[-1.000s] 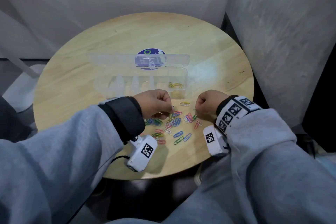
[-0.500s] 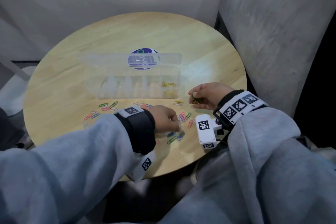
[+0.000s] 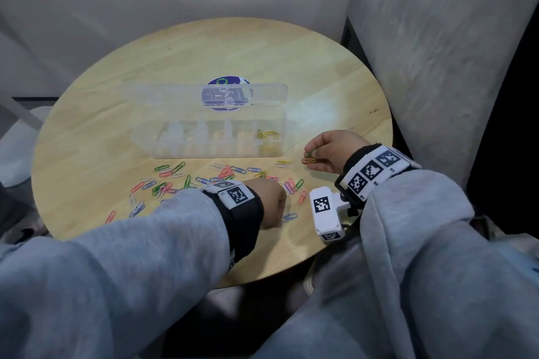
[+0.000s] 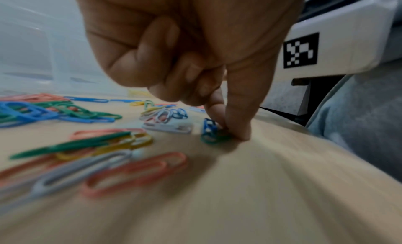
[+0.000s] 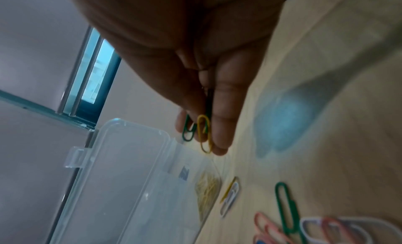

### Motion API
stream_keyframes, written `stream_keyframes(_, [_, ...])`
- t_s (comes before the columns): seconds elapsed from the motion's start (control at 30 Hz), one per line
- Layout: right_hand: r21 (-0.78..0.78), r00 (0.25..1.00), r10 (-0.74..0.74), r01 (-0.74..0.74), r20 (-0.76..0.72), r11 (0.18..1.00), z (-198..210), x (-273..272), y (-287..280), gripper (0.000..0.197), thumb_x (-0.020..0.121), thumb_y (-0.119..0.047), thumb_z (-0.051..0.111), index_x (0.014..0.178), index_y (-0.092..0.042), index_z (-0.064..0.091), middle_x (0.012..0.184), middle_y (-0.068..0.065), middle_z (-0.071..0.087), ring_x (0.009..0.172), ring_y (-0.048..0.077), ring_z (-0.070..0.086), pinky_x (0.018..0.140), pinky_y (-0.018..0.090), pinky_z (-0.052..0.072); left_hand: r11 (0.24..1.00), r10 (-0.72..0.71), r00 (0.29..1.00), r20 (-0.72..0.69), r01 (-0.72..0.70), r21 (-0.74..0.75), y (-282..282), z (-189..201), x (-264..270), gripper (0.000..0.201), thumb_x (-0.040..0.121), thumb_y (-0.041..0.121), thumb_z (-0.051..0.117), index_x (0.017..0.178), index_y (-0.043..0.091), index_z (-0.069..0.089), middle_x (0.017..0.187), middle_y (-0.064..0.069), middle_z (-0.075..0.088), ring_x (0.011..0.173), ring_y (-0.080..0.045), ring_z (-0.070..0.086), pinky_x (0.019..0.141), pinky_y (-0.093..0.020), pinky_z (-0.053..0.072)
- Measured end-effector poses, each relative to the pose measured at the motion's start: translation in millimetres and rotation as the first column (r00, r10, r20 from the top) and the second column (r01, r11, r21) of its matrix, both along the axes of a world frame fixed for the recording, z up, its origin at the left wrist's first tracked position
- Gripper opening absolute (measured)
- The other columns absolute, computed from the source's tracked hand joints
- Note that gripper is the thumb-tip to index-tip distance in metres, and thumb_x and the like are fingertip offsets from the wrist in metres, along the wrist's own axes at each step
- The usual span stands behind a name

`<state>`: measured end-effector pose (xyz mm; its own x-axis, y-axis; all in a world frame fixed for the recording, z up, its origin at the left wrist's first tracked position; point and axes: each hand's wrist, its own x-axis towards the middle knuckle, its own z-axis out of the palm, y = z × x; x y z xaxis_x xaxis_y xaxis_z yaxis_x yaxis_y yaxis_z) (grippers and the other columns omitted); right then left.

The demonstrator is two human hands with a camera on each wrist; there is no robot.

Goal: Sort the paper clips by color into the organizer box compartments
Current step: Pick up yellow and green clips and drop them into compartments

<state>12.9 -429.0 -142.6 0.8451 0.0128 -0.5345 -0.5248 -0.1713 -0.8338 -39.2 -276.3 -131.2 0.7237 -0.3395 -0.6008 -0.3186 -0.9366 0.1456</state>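
Fingers (image 5: 219, 127) of the right hand (image 3: 335, 151) pinch two clips at once, a yellow clip (image 5: 204, 134) and a green clip (image 5: 188, 130), held just off the bench (image 3: 320, 81) beside the right end of the organizer box (image 3: 210, 137). On the left hand (image 3: 269, 202), the thumb and forefinger press down on a small tangle of blue and green clips (image 4: 212, 132) at the near edge, while the other fingers curl into the palm; whether that tangle is truly gripped yet I cannot tell.

Sorting looks barely begun. Only the rightmost compartment holds anything, a small heap of yellow clips (image 3: 268, 134); the remaining compartments appear empty through the clear walls. Most of the loose clips (image 3: 180, 181), red, blue, green, white and yellow, lie scattered on the bench in front of the box, several overlapping or hooked together.

The box's clear lid (image 3: 204, 93) stands open behind the compartments, out of the way, with a round blue sticker (image 3: 227, 81) showing through it. The mixed pair in the right hand probably has to be split before dropping, or the green one will land among the yellows. The wrist camera (image 3: 325, 213) hangs close over the nearest clips.
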Motion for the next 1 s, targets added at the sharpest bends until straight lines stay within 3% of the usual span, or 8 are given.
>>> stream_keyframes(0.2, [-0.220, 0.994, 0.042, -0.020, 0.098, 0.975, -7, 5, 2, 0.038, 0.089, 0.009, 0.042, 0.064, -0.015, 0.057, 0.071, 0.003, 0.060, 0.070, 0.014, 0.062, 0.064, 0.020, 0.056, 0.998, 0.038, 0.999, -0.021, -0.039, -0.055, 13, -4, 7, 0.005, 0.085, 0.018, 0.057, 0.083, 0.022, 0.060, 0.065, 0.008, 0.051, 0.064, -0.014, 0.051, 0.048, -0.019, 0.033])
stream_keyframes(0.27, [-0.284, 0.987, 0.074, -0.031, 0.143, 0.958, -7, 6, 1, 0.039, 0.087, 0.007, 0.044, 0.062, -0.020, 0.058, 0.070, 0.001, 0.063, 0.079, 0.019, 0.063, 0.076, 0.031, 0.055, 0.989, 0.085, 0.996, -0.028, -0.088, -0.120, 20, -3, 10, 0.008, 0.085, 0.020, 0.056, 0.078, 0.022, 0.058, 0.063, 0.009, 0.050, 0.064, -0.013, 0.050, 0.050, -0.018, 0.035])
stream_keyframes(0.33, [-0.333, 0.972, 0.111, -0.037, 0.205, 0.942, -6, 5, 1, 0.040, 0.086, 0.007, 0.047, 0.062, -0.023, 0.059, 0.068, -0.002, 0.064, 0.076, 0.017, 0.063, 0.075, 0.028, 0.050, 0.954, 0.172, 0.982, -0.080, -0.187, -0.233, 29, -3, 18, 0.016, 0.086, 0.023, 0.058, 0.071, 0.023, 0.055, 0.063, 0.011, 0.051, 0.061, -0.009, 0.049, 0.055, -0.018, 0.036])
stream_keyframes(0.43, [-0.319, 0.949, 0.144, -0.049, 0.279, 0.946, -2, 2, 4, 0.039, 0.087, 0.006, 0.048, 0.064, -0.023, 0.059, 0.069, -0.002, 0.064, 0.071, 0.013, 0.064, 0.077, 0.023, 0.049, 0.804, 0.353, 0.903, -0.246, -0.427, -0.413, 40, 0, 29, 0.020, 0.088, 0.023, 0.060, 0.069, 0.023, 0.054, 0.065, 0.006, 0.052, 0.057, -0.010, 0.044, 0.056, -0.021, 0.039])
stream_keyframes(0.57, [-0.034, 0.978, 0.075, -0.070, 0.193, 0.997, 2, 1, 9, 0.034, 0.092, 0.009, 0.043, 0.069, -0.012, 0.058, 0.072, 0.006, 0.061, 0.056, 0.006, 0.067, 0.063, 0.022, 0.056, 0.432, 0.493, 0.700, -0.516, -0.712, -0.554, 46, 8, 33, 0.023, 0.095, 0.013, 0.049, 0.072, 0.015, 0.049, 0.070, -0.004, 0.052, 0.047, -0.008, 0.048, 0.044, -0.016, 0.040])
stream_keyframes(0.67, [0.114, 0.996, 0.034, -0.043, 0.080, 0.993, 5, -2, 11, 0.033, 0.094, 0.012, 0.035, 0.073, -0.006, 0.053, 0.073, 0.012, 0.055, 0.066, 0.016, 0.062, 0.054, 0.022, 0.057, 0.180, 0.458, 0.580, -0.673, -0.802, -0.569, 46, 14, 34, 0.025, 0.098, 0.007, 0.040, 0.074, 0.010, 0.045, 0.075, -0.009, 0.056, 0.040, -0.004, 0.054, 0.040, -0.013, 0.043])
stream_keyframes(0.83, [0.379, 0.991, -0.135, 0.130, -0.012, 0.916, 12, -3, 13, 0.036, 0.092, 0.015, 0.023, 0.071, -0.003, 0.046, 0.074, 0.018, 0.052, 0.066, 0.024, 0.060, 0.049, 0.025, 0.056, 0.046, 0.438, 0.487, -0.756, -0.851, -0.523, 49, 17, 35, 0.026, 0.099, 0.009, 0.039, 0.073, 0.013, 0.042, 0.059, -0.005, 0.059, 0.040, -0.007, 0.054, 0.041, -0.014, 0.043])
stream_keyframes(1.0, [0.416, 0.993, -0.115, 0.115, -0.025, 0.902, 11, -4, 13, 0.035, 0.091, 0.014, 0.024, 0.071, -0.005, 0.046, 0.079, 0.018, 0.058, 0.068, 0.022, 0.066, 0.057, 0.026, 0.057, 0.036, 0.450, 0.462, -0.765, -0.865, -0.501, 48, 17, 35, 0.026, 0.098, 0.006, 0.036, 0.077, 0.016, 0.048, 0.051, 0.001, 0.053, 0.039, -0.007, 0.048, 0.041, -0.014, 0.039])
